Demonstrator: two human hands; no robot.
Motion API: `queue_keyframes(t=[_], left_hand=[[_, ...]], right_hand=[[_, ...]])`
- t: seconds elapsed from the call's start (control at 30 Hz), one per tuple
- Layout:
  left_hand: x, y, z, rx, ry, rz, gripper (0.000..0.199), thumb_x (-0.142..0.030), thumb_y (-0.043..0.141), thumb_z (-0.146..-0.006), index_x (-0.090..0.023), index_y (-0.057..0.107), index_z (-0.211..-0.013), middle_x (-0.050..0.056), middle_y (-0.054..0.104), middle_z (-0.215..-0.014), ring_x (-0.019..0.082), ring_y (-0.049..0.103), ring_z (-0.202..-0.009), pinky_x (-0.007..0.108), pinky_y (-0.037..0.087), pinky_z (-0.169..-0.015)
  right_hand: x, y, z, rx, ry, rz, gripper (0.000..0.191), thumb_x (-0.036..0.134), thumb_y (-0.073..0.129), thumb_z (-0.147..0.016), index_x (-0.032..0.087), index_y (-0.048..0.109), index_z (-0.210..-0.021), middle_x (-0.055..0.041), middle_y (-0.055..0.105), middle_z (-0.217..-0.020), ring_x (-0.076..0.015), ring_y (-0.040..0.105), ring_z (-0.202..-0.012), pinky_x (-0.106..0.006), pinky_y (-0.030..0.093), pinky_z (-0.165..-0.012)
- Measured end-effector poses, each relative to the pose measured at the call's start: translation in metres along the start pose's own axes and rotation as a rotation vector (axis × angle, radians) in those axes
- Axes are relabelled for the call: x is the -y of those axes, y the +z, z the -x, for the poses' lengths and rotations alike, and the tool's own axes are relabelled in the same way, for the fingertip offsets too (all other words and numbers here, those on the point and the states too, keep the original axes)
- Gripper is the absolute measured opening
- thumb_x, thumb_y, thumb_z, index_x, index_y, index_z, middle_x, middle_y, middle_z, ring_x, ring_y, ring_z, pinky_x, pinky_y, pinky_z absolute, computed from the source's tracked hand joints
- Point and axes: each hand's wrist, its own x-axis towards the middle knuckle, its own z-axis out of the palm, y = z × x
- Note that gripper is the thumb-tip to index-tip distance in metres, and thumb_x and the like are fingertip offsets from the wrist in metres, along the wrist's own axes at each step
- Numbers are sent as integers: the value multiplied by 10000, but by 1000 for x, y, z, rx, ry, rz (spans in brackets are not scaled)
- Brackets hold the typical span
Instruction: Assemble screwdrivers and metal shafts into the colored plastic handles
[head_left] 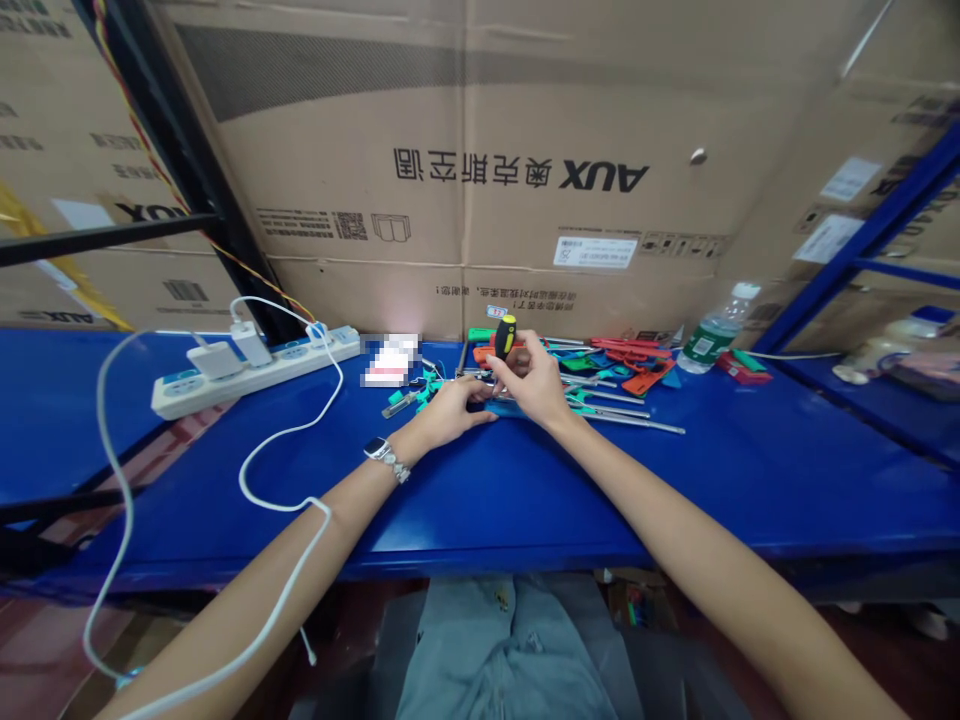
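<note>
A screwdriver [508, 336] with a black and yellow handle stands nearly upright, gripped by my right hand [536, 378] between thumb and fingers. My left hand [454, 410], a watch [386, 456] at its wrist, lies low beside the screwdriver's lower end. Its fingers are curled together on the work; what they hold is too small and hidden to name. A blue flat piece [508, 408] shows on the table under my hands. Metal rods with green ends [611, 410] lie just right of my right hand, and small teal parts [430, 388] lie beyond my left.
Red and orange plastic parts [634, 360] are heaped at the back. A water bottle [716, 330] stands right of them. On the left a power strip [255, 375] carries plugs, and a white cable [289, 430] trails over my left forearm. Large cartons [517, 90] wall the blue table [517, 510].
</note>
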Motion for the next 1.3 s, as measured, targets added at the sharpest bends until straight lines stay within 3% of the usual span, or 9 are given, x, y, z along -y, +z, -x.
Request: queue_keyframes(t=[0.3, 0.47, 0.7, 0.83, 0.93, 1.1, 1.2, 1.3], left_hand=[[-3, -1, 2, 5, 52, -10, 177, -234, 759, -814, -171, 704, -970, 89, 719, -986, 228, 696, -896, 408, 578, -862], [-4, -1, 2, 11, 30, 13, 203, -219, 758, -815, -168, 718, -1007, 99, 707, -1077, 235, 692, -952, 401, 566, -904], [1, 0, 1, 15, 28, 5, 271, -245, 750, -821, -166, 728, -1080, 116, 714, -1085, 247, 695, -952, 411, 564, -904], [0, 0, 0, 14, 65, 6, 225, -235, 746, -823, -165, 731, -1036, 116, 719, -1101, 250, 699, -973, 406, 560, -916], [0, -1, 0, 8, 85, 9, 206, -239, 750, -822, -184, 734, -1020, 107, 722, -1129, 250, 705, -987, 409, 562, -921], [4, 1, 1, 10, 69, -9, 214, -262, 756, -821, -179, 730, -1017, 136, 704, -1235, 289, 693, -1092, 451, 542, -975], [3, 2, 3, 11, 53, -28, 236, -266, 752, -822, -170, 722, -1035, 125, 731, -1104, 286, 698, -1043, 460, 545, -954], [-1, -5, 4, -31, 50, -5, 324, -319, 760, -815, -169, 699, -1095, 116, 724, -1076, 262, 703, -978, 445, 559, -918]], right_hand=[[7, 0, -2, 94, 12, -142, 289, 465, 675, -861, 246, 542, -995, -29, 673, -792, -203, 686, -599, -324, 519, -507], [5, -2, -5, 158, 30, -250, 309, 475, 697, -829, 209, 595, -948, -47, 711, -807, -167, 653, -554, -270, 472, -427], [4, 8, -5, -72, 68, -208, 381, 463, 786, -753, 236, 484, -802, -9, 693, -669, -171, 648, -499, -273, 482, -428], [3, 7, -7, -18, 63, -260, 449, 460, 808, -732, 246, 414, -715, -3, 659, -594, -184, 649, -489, -275, 472, -411], [1, -1, -10, 107, 77, -295, 393, 474, 799, -745, 226, 494, -751, -30, 695, -658, -188, 669, -528, -267, 475, -410], [-1, -14, -13, 268, 59, -306, 379, 488, 751, -791, 176, 644, -977, -77, 746, -888, -167, 677, -621, -247, 504, -438], [-2, -16, -13, 287, 33, -248, 375, 489, 705, -830, 162, 664, -1009, -89, 741, -951, -163, 663, -656, -225, 475, -412], [-3, -15, -13, 251, -6, -166, 347, 476, 660, -868, 148, 676, -979, -69, 707, -848, -157, 630, -639, -219, 452, -411]])
